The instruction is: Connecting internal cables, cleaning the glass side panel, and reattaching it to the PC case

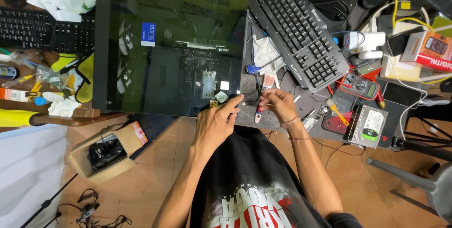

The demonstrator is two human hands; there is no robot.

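My left hand (217,119) rests at the near edge of a computer case (169,44) with a dark glass side panel, its forefinger stretched right toward a small dark part (249,100). My right hand (278,104) pinches the other side of that same small part, close to the left fingertip. Just beneath the hands lies a flat brush (263,93) with pale bristles and a red and blue handle. Inside the case, through the glass, a motherboard and white fans show.
A black keyboard (296,25) lies tilted to the right of the case. Farther right are a multimeter (360,85), a hard drive (369,124), a small yellow brush (338,110), cables and boxes. An open cardboard box (106,152) sits on the floor at left.
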